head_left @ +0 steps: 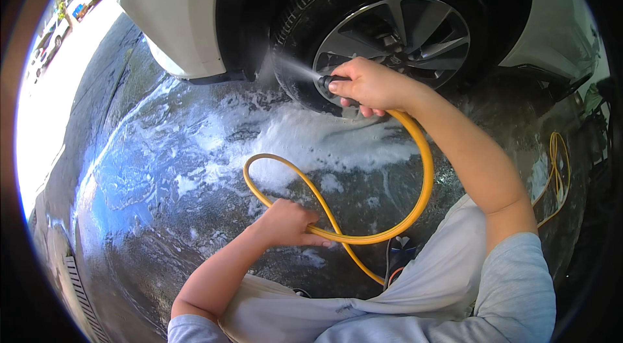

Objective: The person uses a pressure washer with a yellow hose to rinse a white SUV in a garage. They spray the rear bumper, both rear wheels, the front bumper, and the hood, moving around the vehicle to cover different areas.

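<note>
My right hand (pixel 366 83) grips a black spray nozzle (pixel 324 85) that sends a white mist leftward at the black tire (pixel 298 38) of a wheel with a dark and silver alloy rim (pixel 428 44). A yellow hose (pixel 422 187) loops down from the nozzle. My left hand (pixel 289 223) is closed on this hose lower down, where it crosses its own loop above my lap. The white car body (pixel 169 5) surrounds the wheel.
Wet dark pavement (pixel 149 174) carries white foam (pixel 285 135) below the tire. More coiled hose (pixel 557 174) lies at the right. A drain grate (pixel 83 294) runs along the lower left. Parked cars (pixel 48 44) stand in bright light at the upper left.
</note>
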A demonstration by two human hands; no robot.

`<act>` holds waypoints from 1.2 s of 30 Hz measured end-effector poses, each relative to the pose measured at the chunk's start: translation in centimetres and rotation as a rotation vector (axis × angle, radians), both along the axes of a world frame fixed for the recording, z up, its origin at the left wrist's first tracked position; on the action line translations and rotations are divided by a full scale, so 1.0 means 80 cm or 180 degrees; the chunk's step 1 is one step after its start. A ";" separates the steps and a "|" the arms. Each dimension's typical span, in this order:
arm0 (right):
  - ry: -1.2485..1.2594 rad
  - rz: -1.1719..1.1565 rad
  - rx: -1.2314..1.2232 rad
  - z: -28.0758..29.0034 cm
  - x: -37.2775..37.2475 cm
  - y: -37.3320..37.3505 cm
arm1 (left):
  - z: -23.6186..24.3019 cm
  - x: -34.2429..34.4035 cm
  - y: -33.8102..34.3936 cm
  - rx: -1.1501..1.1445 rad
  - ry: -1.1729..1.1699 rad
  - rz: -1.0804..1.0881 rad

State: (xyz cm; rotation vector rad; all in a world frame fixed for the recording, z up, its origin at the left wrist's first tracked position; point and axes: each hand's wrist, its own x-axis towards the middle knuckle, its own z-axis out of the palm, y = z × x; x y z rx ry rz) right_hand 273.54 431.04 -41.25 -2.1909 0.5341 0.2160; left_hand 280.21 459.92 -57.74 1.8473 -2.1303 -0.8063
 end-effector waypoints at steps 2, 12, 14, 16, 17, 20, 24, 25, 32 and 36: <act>-0.0209 -0.0177 0.0330 -0.017 0.003 -0.010 | 0.015 -0.008 0.006 0.0206 -0.0025 0.0046; -0.1239 -0.0512 0.1461 -0.040 0.037 0.019 | 0.105 -0.132 -0.036 0.0363 0.3761 0.1843; -0.1323 -0.0687 0.1645 -0.025 0.028 0.022 | 0.124 -0.134 -0.051 0.0489 0.4035 0.2126; -0.1475 -0.0653 0.1579 -0.007 0.012 0.017 | 0.138 -0.143 -0.065 0.0511 0.3948 0.2268; -0.1601 -0.0541 0.1520 0.003 0.002 0.011 | 0.145 -0.149 -0.071 0.0406 0.3896 0.2314; -0.1980 -0.0062 0.1954 0.032 -0.020 -0.020 | 0.167 -0.170 -0.089 0.0248 0.3746 0.2566; -0.2497 0.0950 0.2682 0.055 -0.043 -0.077 | 0.196 -0.193 -0.114 0.0163 0.3890 0.2591; -0.2435 0.1054 0.2718 0.058 -0.051 -0.090 | 0.203 -0.197 -0.120 0.0172 0.3964 0.2543; -0.3634 0.0722 0.0111 0.079 -0.104 -0.111 | 0.272 -0.203 -0.147 -0.0115 0.3963 0.2224; -0.4586 -0.0304 -0.1346 0.092 -0.100 -0.093 | 0.288 -0.224 -0.165 -0.0177 0.3830 0.1891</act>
